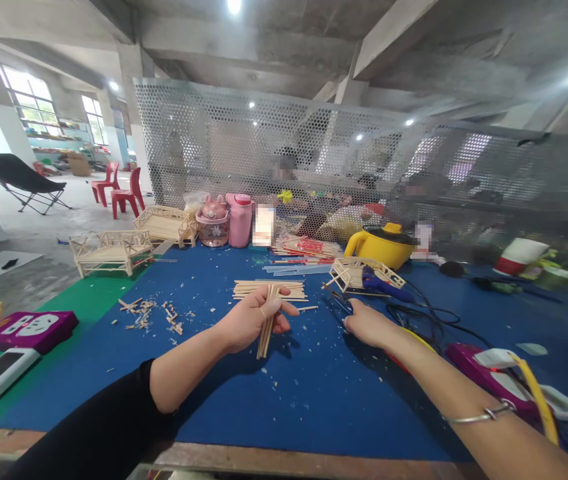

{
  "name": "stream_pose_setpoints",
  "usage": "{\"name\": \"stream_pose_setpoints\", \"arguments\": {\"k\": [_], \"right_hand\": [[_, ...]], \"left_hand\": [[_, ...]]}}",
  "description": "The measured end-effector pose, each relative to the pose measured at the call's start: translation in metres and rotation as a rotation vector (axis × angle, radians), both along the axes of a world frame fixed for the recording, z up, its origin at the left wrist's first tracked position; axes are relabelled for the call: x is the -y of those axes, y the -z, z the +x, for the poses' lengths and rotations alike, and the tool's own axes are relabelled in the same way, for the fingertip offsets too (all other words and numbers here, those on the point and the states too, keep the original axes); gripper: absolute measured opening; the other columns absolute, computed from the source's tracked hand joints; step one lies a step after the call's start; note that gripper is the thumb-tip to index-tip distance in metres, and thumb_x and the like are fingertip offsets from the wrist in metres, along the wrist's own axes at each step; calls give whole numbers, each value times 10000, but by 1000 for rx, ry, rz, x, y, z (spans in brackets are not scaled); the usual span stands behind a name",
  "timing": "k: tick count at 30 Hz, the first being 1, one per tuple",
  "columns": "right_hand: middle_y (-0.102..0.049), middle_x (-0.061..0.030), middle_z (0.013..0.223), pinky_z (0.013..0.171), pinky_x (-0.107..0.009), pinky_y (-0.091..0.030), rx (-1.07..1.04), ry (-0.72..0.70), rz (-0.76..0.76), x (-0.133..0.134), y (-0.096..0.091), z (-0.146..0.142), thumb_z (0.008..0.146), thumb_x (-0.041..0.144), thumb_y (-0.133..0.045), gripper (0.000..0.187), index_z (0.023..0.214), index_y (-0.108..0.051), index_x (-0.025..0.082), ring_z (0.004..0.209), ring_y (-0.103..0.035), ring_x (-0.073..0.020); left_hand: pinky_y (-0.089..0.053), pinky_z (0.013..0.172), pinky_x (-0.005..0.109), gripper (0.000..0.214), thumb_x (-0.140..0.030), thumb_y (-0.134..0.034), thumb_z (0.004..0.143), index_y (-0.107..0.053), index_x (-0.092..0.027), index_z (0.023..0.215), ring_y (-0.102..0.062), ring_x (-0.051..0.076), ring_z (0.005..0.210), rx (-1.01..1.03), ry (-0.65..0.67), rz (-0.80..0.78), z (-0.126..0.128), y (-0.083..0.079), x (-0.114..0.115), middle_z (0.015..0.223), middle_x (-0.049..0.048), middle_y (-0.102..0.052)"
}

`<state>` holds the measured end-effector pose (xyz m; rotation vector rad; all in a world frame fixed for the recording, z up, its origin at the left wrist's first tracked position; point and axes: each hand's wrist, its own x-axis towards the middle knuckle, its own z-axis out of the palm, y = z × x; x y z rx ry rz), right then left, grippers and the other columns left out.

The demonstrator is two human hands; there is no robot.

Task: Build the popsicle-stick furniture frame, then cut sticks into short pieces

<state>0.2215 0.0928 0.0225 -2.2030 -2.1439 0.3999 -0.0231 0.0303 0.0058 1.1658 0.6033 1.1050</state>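
Observation:
My left hand (250, 319) is closed around a small bundle of thin wooden sticks (265, 333), which stands nearly upright above the blue mat. Behind that hand, more wooden sticks (244, 289) lie side by side in a flat pile. A single short stick (308, 308) rests just to the right. My right hand (368, 323) is closed on dark-jawed pliers (341, 303), their jaws pointing away to the left; most of the handle is hidden by the hand. Beyond it, a blue glue gun (387, 285) lies against a small stick-built frame (351, 273).
Cut stick scraps (139, 312) litter the mat's left side. Two stick-built models (111, 253) stand at the far left. A pink bottle (240, 220), a yellow pot (381, 245) and a perforated metal screen (224, 147) line the back. Purple power strips (39, 330) and cables flank both arms.

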Motion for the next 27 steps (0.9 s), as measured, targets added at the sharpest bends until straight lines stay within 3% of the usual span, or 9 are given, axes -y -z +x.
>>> {"name": "stream_pose_setpoints", "arguments": {"k": [4,8,16,19,23,25,27], "right_hand": [[-496,-238,1212,850,-503,-353,167,98,72,-7,8,-2,738,308,-478,518,1207,-437,94,1116,-464,-390],[-484,-209,1241,872,-503,-346,239,103,111,-10,12,-7,763,486,-463,622,1259,-397,116,1148,-440,-373],[-448,-226,1275,874,-501,-347,256,105,169,-21,18,-17,799,560,-363,694,1303,-350,83,1153,-431,-367],[-454,-228,1269,869,-505,-348,254,104,186,-20,17,-21,797,543,-388,708,1324,-316,76,1142,-438,-369],[-506,-219,1209,862,-509,-337,274,88,195,-18,9,-17,774,510,-466,667,1292,-364,102,1127,-445,-375],[-515,-218,1192,871,-506,-322,289,78,204,-21,8,-17,763,501,-497,660,1278,-384,105,1130,-441,-375],[-484,-221,1225,874,-496,-320,285,82,217,-26,11,-21,777,519,-472,669,1295,-362,111,1138,-435,-369]], "left_hand": [[-441,814,296,310,-393,-592,781,-510,-181,992,-603,149,907,56,-131,-20,2,8,-6,1002,68,-636],[-413,888,320,297,-425,-567,789,-549,-151,899,-588,170,984,-72,-136,3,-6,17,-15,1012,95,-643],[-462,731,305,293,-387,-623,741,-512,-145,864,-628,181,826,-303,-55,25,-9,25,-17,889,99,-661],[-468,684,298,250,-375,-550,789,-507,-151,892,-620,148,701,-349,-44,46,-5,25,-14,828,76,-652],[-446,628,266,250,-349,-489,817,-584,-188,983,-594,153,634,-646,-263,282,-13,18,-15,800,56,-660],[-438,696,260,211,-325,-521,798,-636,-227,945,-612,198,794,-805,-394,398,-18,14,-15,865,62,-671],[-421,768,259,166,-306,-529,797,-656,-252,888,-580,234,971,-937,-418,369,-19,10,-13,947,65,-666]]}}
